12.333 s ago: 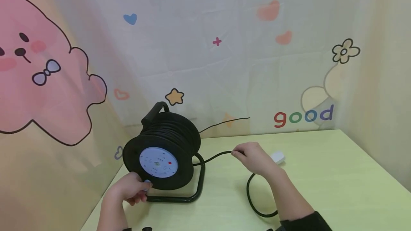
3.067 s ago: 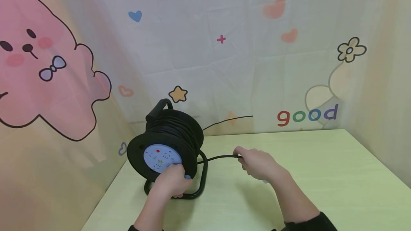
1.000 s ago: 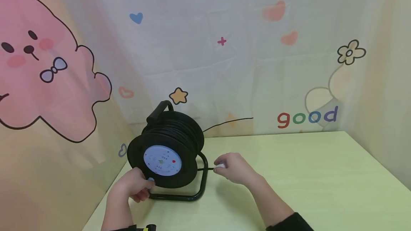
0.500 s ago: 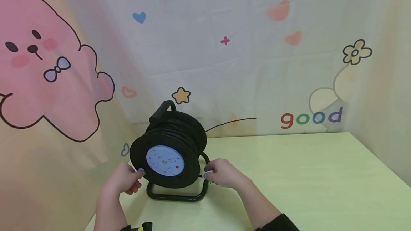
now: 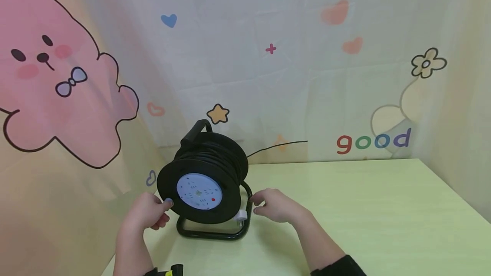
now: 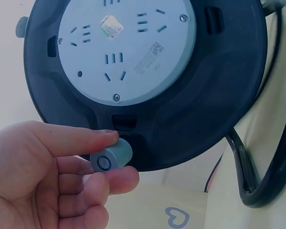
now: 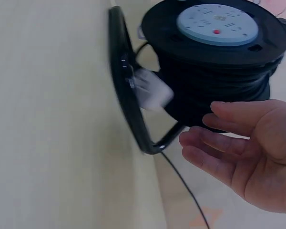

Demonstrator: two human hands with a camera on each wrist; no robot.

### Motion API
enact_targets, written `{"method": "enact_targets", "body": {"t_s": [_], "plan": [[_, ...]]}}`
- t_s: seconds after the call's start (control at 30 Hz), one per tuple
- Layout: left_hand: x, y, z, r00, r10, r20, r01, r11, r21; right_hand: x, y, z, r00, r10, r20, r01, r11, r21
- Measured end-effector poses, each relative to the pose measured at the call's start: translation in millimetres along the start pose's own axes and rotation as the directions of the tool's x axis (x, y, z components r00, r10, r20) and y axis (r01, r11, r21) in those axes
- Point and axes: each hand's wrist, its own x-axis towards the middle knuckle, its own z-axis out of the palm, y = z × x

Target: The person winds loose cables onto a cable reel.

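A black cable reel (image 5: 226, 156) stands on the table, wound with black cable and tilted on its tubular frame (image 5: 210, 236). Its face carries a pale blue socket panel (image 5: 199, 191) with a red dot. My left hand (image 5: 145, 212) pinches the grey-blue crank knob (image 6: 117, 153) at the disc's lower left between thumb and fingers. Just right of the frame is my right hand (image 5: 280, 206), fingers loosely bent around nothing. The white plug (image 5: 241, 215) sits beside the drum, low inside the frame's right side; in the right wrist view the plug is blurred.
The pale green table (image 5: 345, 208) stretches to the right of the reel. Behind it hangs a printed curtain (image 5: 238, 76). A thin dark line (image 5: 276, 144) runs right from behind the reel. A small black and yellow object (image 5: 176, 270) shows at the left cuff.
The cable drawn out to the right is wound in. My right hand moved left with the plug, then let go of it by the frame. The left hand has turned the knob round.
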Motion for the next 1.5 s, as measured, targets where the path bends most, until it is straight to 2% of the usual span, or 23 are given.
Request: {"method": "enact_targets", "body": {"t_s": [0.2,0.33,0.4,0.53,0.6,0.7,0.87,1.07,1.13,1.3,1.37,1.5], "plan": [[-1.8,0.6,-4.6,0.999,0.016,-0.029,-0.015,0.999,0.041,-2.3,-10,-21,0.998,-0.055,-0.010,0.055,0.997,0.055],[-2.8,1.4,-7.6,0.998,0.018,-0.052,-0.016,0.999,0.051,3.7,-19,-30,0.988,-0.125,-0.093,0.134,0.985,0.108],[-3.6,3.2,-9.2,0.997,0.021,-0.068,-0.018,0.999,0.043,7.5,-23,-33,0.972,-0.147,-0.182,0.172,0.977,0.127],[-5.2,7.5,-12.2,0.993,0.032,-0.111,-0.030,0.999,0.022,15.6,-27,-33,0.918,-0.155,-0.366,0.224,0.962,0.155],[-5.5,9.0,-13.5,0.990,0.036,-0.134,-0.033,0.999,0.021,20.1,-26,-30,0.895,-0.147,-0.420,0.235,0.958,0.166],[-5.5,11.5,-15.3,0.984,0.048,-0.169,-0.045,0.999,0.023,25.0,-22,-24,0.885,-0.114,-0.452,0.228,0.952,0.205],[-6.3,16.6,-17.5,0.970,0.084,-0.230,-0.082,0.996,0.015,29.8,-8,-7,0.896,-0.028,-0.444,0.180,0.935,0.304],[-13.3,21.0,-18.9,0.944,0.108,-0.311,-0.123,0.992,-0.029,35.7,3,12,0.935,0.034,-0.354,0.109,0.920,0.377],[-15.6,23.0,-19.1,0.934,0.120,-0.338,-0.145,0.988,-0.051,31.2,-5,10,0.945,0.044,-0.325,0.094,0.914,0.396],[-18.9,30.4,-18.7,0.906,0.151,-0.394,-0.202,0.975,-0.090,32.9,-3,13,0.949,0.065,-0.310,0.068,0.915,0.399],[-18.8,33.5,-17.6,0.895,0.166,-0.413,-0.229,0.967,-0.108,38.1,6,18,0.945,0.063,-0.320,0.070,0.918,0.390],[-15.8,36.3,-15.0,0.870,0.218,-0.443,-0.305,0.942,-0.136,36.9,4,17,0.950,0.042,-0.310,0.084,0.920,0.383]]}}
